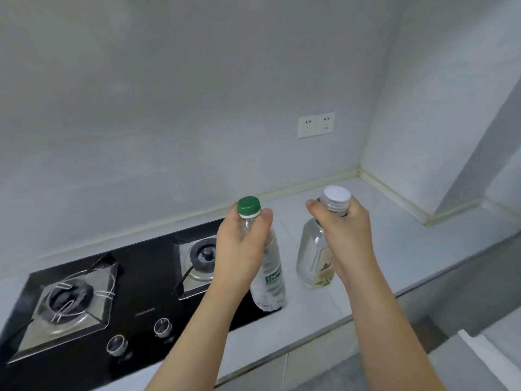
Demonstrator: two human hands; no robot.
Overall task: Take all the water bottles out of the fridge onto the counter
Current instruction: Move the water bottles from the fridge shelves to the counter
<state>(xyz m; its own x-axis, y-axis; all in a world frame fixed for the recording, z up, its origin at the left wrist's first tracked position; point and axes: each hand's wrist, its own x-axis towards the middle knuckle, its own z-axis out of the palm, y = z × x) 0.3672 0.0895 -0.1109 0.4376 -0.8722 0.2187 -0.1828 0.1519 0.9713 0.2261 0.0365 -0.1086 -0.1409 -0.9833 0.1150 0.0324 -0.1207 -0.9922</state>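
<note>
Left hand (pixel 239 249) gripping neck of green-capped bottle (pixel 267 275), fingers curling round just under cap; body hanging below fist, base sitting at right edge of black stove (pixel 135 280). Right hand (pixel 344 232) gripping neck of white-capped bottle (pixel 314 258), fingers wrapping just beneath cap; body below and left of fist, standing on white counter (pixel 394 249). Bottles standing near each other, not touching. Count: two bottles, two hands, two burners, two knobs (pixel 162 327), one double wall socket (pixel 315 125) behind.

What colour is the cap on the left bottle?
Green cap, clearest in the head view.
</note>
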